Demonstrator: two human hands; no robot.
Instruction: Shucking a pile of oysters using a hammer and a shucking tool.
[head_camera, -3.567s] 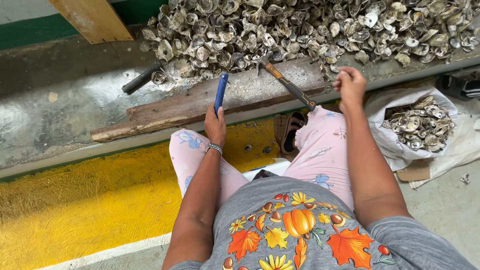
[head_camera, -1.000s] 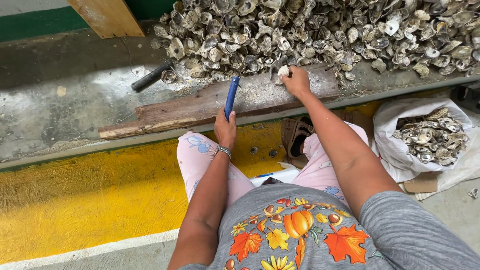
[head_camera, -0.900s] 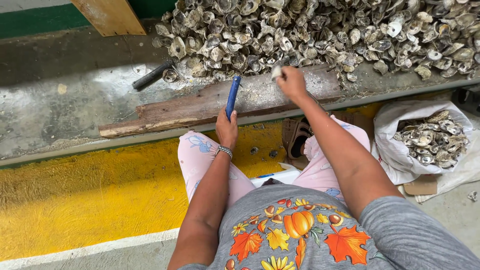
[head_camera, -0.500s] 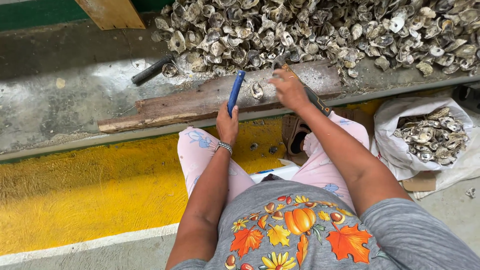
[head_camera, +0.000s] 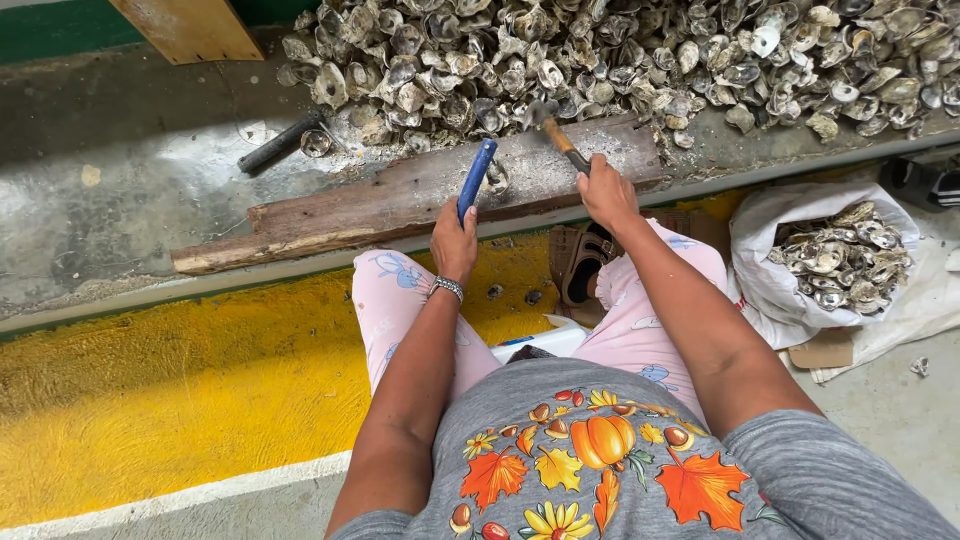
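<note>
Left hand (head_camera: 455, 240) gripping blue-handled tool (head_camera: 476, 178), right hand (head_camera: 605, 192) gripping hammer (head_camera: 560, 136), oyster (head_camera: 497, 178) on wooden plank (head_camera: 380, 205) at counter (head_camera: 120, 200) front edge, shell pile (head_camera: 620, 55) behind.

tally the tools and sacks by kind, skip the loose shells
blue-handled shucking tool in left hand: 1
wooden-handled hammer in right hand: 1
black-handled tool lying on the concrete: 1
white sack of shells: 1
total: 4

Right hand (head_camera: 605, 192) dropped shell, now grips hammer (head_camera: 556, 130) over plank (head_camera: 400, 200)
</note>
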